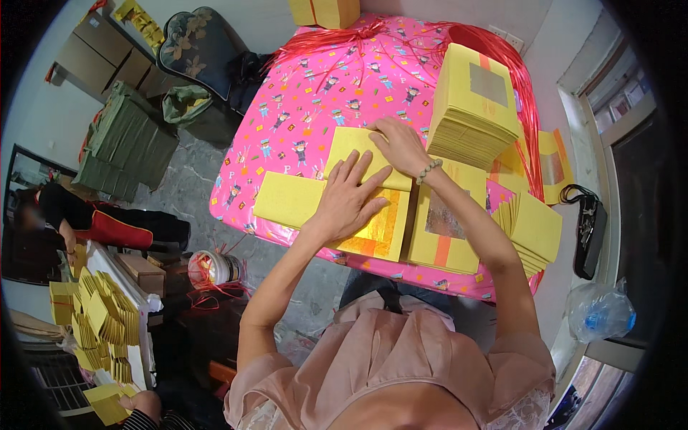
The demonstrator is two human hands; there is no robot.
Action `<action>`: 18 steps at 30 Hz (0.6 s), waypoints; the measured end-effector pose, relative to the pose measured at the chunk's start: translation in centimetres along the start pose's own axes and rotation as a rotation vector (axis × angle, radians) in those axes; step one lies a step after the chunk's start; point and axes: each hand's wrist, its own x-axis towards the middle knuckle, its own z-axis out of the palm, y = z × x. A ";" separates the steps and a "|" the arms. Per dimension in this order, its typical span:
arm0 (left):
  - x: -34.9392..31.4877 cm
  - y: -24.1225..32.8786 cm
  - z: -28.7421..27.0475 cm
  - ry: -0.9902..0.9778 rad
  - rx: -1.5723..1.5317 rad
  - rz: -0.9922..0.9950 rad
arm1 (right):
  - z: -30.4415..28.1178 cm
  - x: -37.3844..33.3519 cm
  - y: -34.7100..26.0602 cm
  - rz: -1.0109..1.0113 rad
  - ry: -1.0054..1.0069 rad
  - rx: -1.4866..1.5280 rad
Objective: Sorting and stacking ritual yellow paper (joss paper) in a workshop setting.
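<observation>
My left hand (351, 198) lies flat with fingers spread on a stack of yellow paper sheets, over a sheet with a shiny gold foil square (380, 228). At the far edge of a folded yellow paper sheet (350, 145), my right hand (401, 147) has its fingers bent around the paper; its fingertips are partly hidden. A beaded bracelet circles the right wrist. A folded yellow flap (287, 199) sticks out left of my left hand. Right of the stack lies another pile of yellow paper (448, 247) with a silver foil square and an orange stripe.
A tall yellow paper stack (469, 107) stands at the table's right, beside red plastic strings (529, 136). Fanned yellow sheets (530, 229) lie near the right edge. Left, a person (72, 215) and another person's hand (147, 403) are beside yellow bundles (100, 315). A bucket (215, 269) stands on the floor.
</observation>
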 end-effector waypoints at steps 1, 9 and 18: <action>0.0 0.0 -0.1 -0.007 -0.002 -0.005 | 0.0 -0.4 -0.1 0.002 0.004 0.000; -0.1 -0.1 0.0 -0.047 -0.009 -0.023 | 0.0 -10.5 -2.3 -0.157 -0.018 -0.126; -0.2 -0.1 0.1 -0.079 0.010 -0.036 | -0.8 -13.1 -0.5 -0.265 -0.147 -0.186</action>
